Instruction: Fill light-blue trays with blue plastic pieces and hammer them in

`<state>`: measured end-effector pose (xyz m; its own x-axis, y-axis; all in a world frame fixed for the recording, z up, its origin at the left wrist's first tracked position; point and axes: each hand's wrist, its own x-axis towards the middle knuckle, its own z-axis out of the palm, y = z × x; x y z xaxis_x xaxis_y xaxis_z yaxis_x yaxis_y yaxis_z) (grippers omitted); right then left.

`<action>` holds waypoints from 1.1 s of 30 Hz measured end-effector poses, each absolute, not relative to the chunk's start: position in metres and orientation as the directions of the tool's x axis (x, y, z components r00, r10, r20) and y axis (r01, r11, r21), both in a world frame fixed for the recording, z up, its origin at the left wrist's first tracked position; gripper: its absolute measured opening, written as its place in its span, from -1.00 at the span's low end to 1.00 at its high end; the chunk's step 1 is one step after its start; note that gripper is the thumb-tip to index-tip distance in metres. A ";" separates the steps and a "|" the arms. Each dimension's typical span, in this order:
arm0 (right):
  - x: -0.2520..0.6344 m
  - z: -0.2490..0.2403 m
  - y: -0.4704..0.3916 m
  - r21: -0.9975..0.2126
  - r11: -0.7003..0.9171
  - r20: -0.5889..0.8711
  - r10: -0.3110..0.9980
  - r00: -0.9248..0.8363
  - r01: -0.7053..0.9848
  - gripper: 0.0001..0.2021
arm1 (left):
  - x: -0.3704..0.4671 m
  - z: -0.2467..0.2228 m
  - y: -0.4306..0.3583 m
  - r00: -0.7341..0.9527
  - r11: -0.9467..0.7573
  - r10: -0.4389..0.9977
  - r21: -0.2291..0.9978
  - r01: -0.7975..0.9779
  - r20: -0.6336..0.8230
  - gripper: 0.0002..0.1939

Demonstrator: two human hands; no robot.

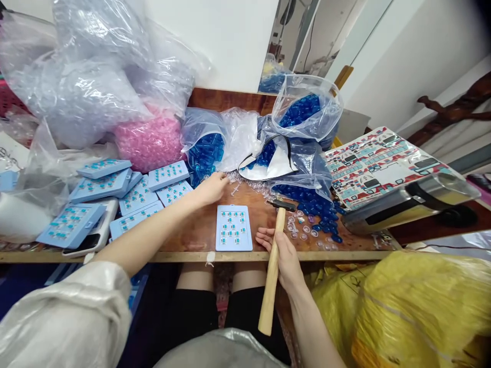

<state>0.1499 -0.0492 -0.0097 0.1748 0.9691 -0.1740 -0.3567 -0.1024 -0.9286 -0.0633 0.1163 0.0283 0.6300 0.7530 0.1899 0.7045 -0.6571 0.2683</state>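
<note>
My left hand [213, 188] reaches to small clear plastic parts [238, 177] near the bags. Its fingers are bent together, and what they hold, if anything, is too small to name. My right hand [282, 250] grips the wooden handle of a hammer [274, 276], whose black head rests over the table beside clear round pieces [297, 227]. Between the hands lies a light-blue plastic panel [233, 240] with several small turquoise pieces in it, flat near the table's front edge.
Several similar blue panels [134, 222] and a white phone [103, 230] lie left. Behind stand bags of blue pieces [207, 153] and pink pieces [149, 138]. Loose dark-blue pieces [320, 212], a steel flask [402, 202] and a sticker sheet [376, 153] are right, above a yellow sack [418, 306].
</note>
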 end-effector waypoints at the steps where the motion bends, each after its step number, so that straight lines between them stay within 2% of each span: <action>1: 0.150 -0.009 -0.050 -0.932 -0.102 -0.171 0.970 0.174 -0.349 -0.70 | -0.064 0.021 0.129 0.583 -0.612 0.791 0.252 0.750 0.185 -0.68; 3: 0.150 -0.008 -0.051 -0.936 -0.101 -0.166 0.971 0.170 -0.338 -0.70 | -0.067 0.008 0.142 0.541 -0.563 0.826 0.224 0.795 0.158 -0.71; 5: 0.150 -0.008 -0.051 -0.939 -0.105 -0.167 0.972 0.168 -0.328 -0.70 | -0.071 0.003 0.140 0.537 -0.569 0.823 0.262 0.780 0.188 -0.72; 8: 0.150 -0.008 -0.051 -0.945 -0.114 -0.171 0.971 0.165 -0.307 -0.69 | -0.076 0.009 0.117 0.523 -0.573 0.816 0.469 0.672 0.247 -0.76; 10: 0.149 -0.009 -0.050 -0.947 -0.119 -0.174 0.971 0.164 -0.300 -0.68 | -0.079 0.017 0.096 0.511 -0.524 0.829 0.636 0.566 0.229 -0.78; 12: 0.149 -0.010 -0.049 -0.947 -0.121 -0.175 0.971 0.162 -0.296 -0.68 | -0.080 0.021 0.076 0.510 -0.467 0.839 0.732 0.496 0.189 -0.76; 14: 0.148 -0.010 -0.048 -0.951 -0.118 -0.169 0.972 0.162 -0.284 -0.67 | -0.080 0.020 0.060 0.519 -0.467 0.835 0.731 0.497 0.181 -0.78; 18: 0.146 -0.009 -0.050 -0.971 -0.111 -0.148 0.975 0.165 -0.213 -0.67 | -0.080 0.009 0.047 0.518 -0.544 0.822 0.595 0.592 0.236 -0.80; 20: 0.145 -0.007 -0.052 -0.982 -0.110 -0.133 0.980 0.148 -0.153 -0.67 | -0.080 0.005 0.047 0.500 -0.544 0.828 0.576 0.610 0.253 -0.78; 26: 0.140 0.000 -0.056 -0.995 -0.083 -0.078 0.992 0.095 0.049 -0.67 | -0.080 0.000 0.043 0.446 -0.498 0.858 0.629 0.597 0.256 -0.80; 33: 0.140 -0.001 -0.054 -0.981 -0.059 -0.049 0.997 0.056 0.187 -0.66 | -0.076 0.000 0.037 0.340 -0.399 0.909 0.743 0.537 0.243 -0.79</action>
<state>0.1395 -0.0541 -0.0008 0.0561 0.9972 -0.0491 0.1872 -0.0589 -0.9806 -0.0762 0.0374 0.0003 0.3396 0.9087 0.2429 0.5374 -0.3994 0.7428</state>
